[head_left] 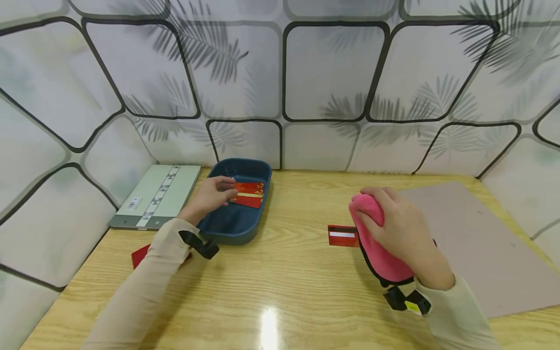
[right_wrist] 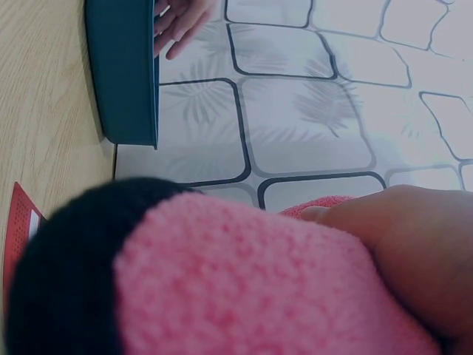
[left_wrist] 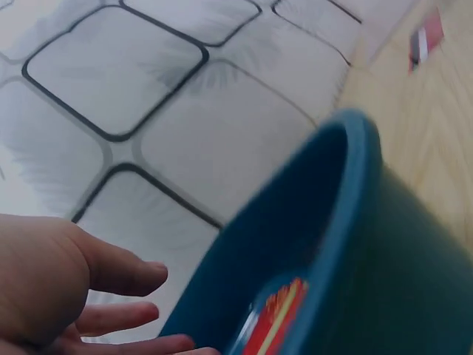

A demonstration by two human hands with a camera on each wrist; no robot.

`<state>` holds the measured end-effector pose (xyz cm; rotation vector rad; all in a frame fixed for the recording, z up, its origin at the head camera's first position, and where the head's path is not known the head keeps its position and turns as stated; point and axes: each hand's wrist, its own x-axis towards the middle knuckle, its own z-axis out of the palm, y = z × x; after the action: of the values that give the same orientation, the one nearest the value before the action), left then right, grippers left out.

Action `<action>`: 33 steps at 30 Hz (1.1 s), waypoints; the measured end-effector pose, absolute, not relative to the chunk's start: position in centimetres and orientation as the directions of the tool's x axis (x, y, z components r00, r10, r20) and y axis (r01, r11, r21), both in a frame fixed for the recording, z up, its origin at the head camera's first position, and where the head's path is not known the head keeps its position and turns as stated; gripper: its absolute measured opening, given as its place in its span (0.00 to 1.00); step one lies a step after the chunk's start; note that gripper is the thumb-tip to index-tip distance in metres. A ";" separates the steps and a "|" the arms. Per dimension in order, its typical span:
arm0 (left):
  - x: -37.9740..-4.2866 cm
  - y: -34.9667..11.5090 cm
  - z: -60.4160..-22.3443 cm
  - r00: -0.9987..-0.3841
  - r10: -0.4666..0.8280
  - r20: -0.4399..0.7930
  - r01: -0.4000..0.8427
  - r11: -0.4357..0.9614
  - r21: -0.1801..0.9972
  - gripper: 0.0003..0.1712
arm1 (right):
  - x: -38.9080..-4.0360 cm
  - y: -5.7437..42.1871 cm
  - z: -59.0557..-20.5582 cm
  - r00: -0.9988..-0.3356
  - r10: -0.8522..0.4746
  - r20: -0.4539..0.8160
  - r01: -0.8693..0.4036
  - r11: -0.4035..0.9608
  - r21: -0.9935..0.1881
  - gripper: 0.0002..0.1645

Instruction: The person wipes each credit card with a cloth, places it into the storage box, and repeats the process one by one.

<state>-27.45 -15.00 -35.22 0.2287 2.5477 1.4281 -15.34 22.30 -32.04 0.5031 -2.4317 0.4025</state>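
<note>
My left hand (head_left: pixel 212 195) hovers over the dark blue plastic basin (head_left: pixel 227 238), its fingers loosely bent and nothing held. Inside the basin lie red cards (head_left: pixel 251 200) with a gold band, right by the fingertips. In the left wrist view the thumb and fingers (left_wrist: pixel 122 277) are spread apart beside the basin wall (left_wrist: pixel 355 170). On the right, my right hand (head_left: pixel 404 233) grips a pink fuzzy cloth item (head_left: pixel 385 260) with black edging, bunched up at its top. A red card (head_left: pixel 342 236) with a black stripe and a white strip shows at its left edge, partly hidden by it.
A pale green folder-like flat box (head_left: pixel 153 197) lies left of the basin. Something red and flat (head_left: pixel 140 255) sticks out from under the left forearm. A large grey-beige board (head_left: pixel 485 248) covers the table's right side. Patterned fabric (head_left: pixel 323 73) walls off the back.
</note>
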 end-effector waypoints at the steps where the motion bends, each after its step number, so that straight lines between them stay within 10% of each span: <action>1: -27.3 -14.8 -35.1 -0.963 0.244 -0.113 0.030 0.515 0.856 0.27 | -15.3 22.3 -32.0 -0.741 -0.255 0.621 -0.441 0.882 -0.164 0.24; 21: -22.4 -6.2 -34.8 -0.913 0.352 0.205 0.375 0.531 0.760 0.18 | -15.2 22.9 -31.5 -0.744 -0.228 0.628 -0.415 0.894 -0.168 0.24; 33: -21.5 -0.2 -40.2 -0.878 0.469 0.092 0.312 0.415 0.855 0.20 | -15.0 22.5 -31.5 -0.760 -0.236 0.606 -0.405 0.901 -0.157 0.25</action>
<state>-21.50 -0.18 -40.17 0.6969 2.5036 1.4589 -15.00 22.51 -31.51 0.4580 -2.4607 0.3733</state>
